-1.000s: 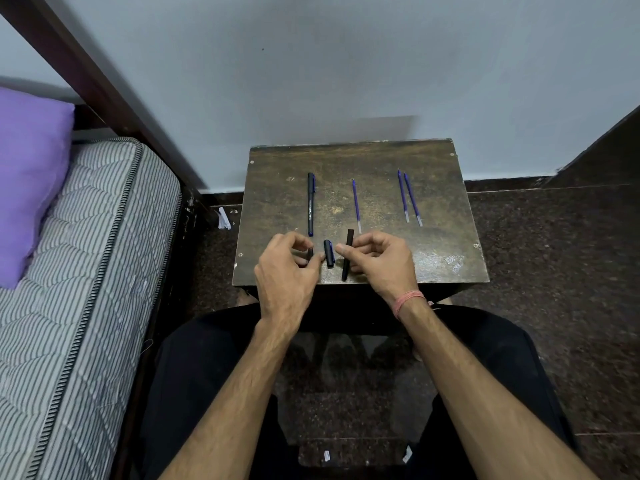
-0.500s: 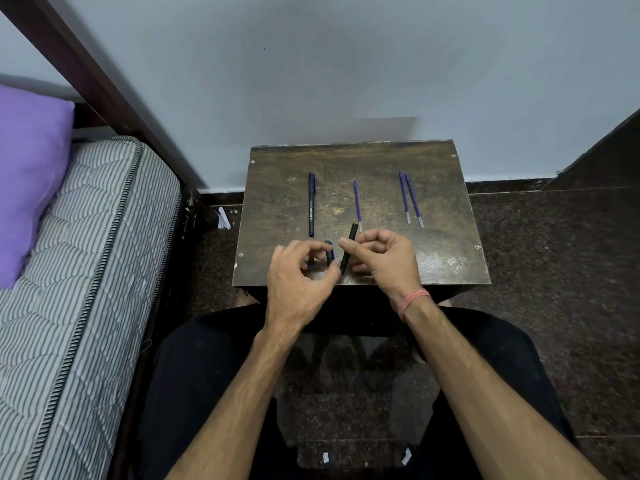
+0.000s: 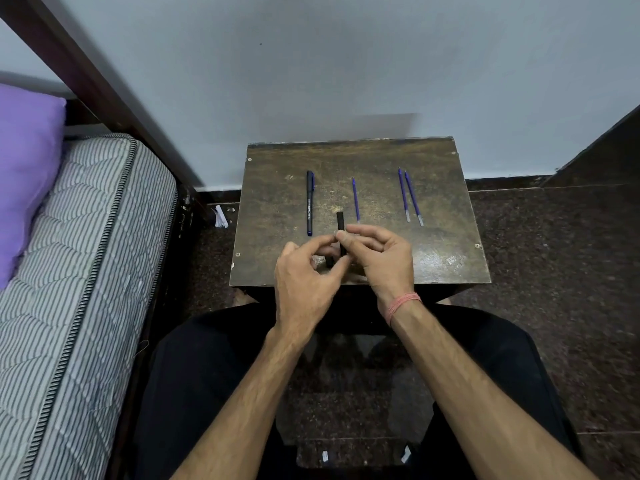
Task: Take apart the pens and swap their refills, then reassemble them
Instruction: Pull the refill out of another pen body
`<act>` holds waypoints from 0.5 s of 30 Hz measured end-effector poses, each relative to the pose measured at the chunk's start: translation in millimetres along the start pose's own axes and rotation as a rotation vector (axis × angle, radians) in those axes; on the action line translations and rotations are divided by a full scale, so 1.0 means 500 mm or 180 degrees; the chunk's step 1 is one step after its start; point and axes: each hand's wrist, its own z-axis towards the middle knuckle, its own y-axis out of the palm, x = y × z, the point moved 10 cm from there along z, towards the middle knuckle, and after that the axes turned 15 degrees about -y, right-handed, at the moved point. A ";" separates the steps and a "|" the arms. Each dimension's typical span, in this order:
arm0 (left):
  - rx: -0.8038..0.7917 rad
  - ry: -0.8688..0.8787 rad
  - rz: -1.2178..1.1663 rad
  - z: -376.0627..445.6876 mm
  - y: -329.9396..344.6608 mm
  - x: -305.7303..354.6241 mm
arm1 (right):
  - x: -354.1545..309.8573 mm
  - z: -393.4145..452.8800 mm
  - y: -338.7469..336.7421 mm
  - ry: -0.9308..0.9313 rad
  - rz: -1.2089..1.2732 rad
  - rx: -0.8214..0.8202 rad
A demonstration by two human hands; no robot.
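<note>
My right hand [image 3: 379,258] pinched the black pen barrel [image 3: 340,225] at mid-frame, its top poking above my fingers; my left hand [image 3: 306,271] pinched its lower end, though what sat between those fingertips I could not tell. I judged this the reassembly step, calling next for a straight push. Above lay one whole pen [image 3: 309,202] and three loose refills [image 3: 355,199] on the counter [image 3: 450,237].

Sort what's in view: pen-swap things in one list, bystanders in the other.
Part of the job:
black pen barrel, held by left hand and right hand
whole pen on the table
single refill
pair of refills
small table they lie on

Just lying about:
purple pillow
striped mattress
paper scrap on the floor
</note>
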 end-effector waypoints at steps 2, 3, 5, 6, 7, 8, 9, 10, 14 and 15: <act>0.0133 -0.0187 0.0002 0.003 -0.008 -0.010 | -0.001 -0.009 0.012 -0.0010 0.0038 -0.0087; 0.0161 -0.0255 0.0003 0.005 -0.010 -0.015 | -0.004 -0.011 0.015 -0.0035 -0.0007 -0.0126; 0.0161 -0.0287 0.0021 0.004 -0.012 -0.015 | -0.013 -0.002 0.000 -0.0106 -0.0223 -0.0063; 0.0159 -0.0283 0.0037 0.001 -0.012 -0.013 | -0.020 0.008 -0.015 -0.0168 -0.0451 0.0036; 0.0156 -0.0280 0.0051 -0.001 -0.011 -0.010 | -0.032 0.020 -0.031 -0.0277 -0.0783 0.0131; 0.0150 -0.0281 0.0058 -0.004 -0.009 -0.007 | -0.049 0.034 -0.043 -0.0451 -0.1213 0.0173; 0.0146 -0.0290 0.0059 -0.007 -0.007 -0.006 | -0.068 0.048 -0.047 -0.0675 -0.1711 0.0107; 0.0144 -0.0302 0.0058 -0.008 -0.005 -0.006 | -0.083 0.061 -0.040 -0.0922 -0.2262 -0.0097; 0.0124 -0.0318 0.0042 -0.011 0.005 -0.009 | -0.096 0.071 0.016 -0.1563 -0.3868 -0.1101; 0.0120 -0.0317 0.0050 -0.011 0.007 -0.008 | -0.100 0.068 0.020 -0.1663 -0.4007 -0.1176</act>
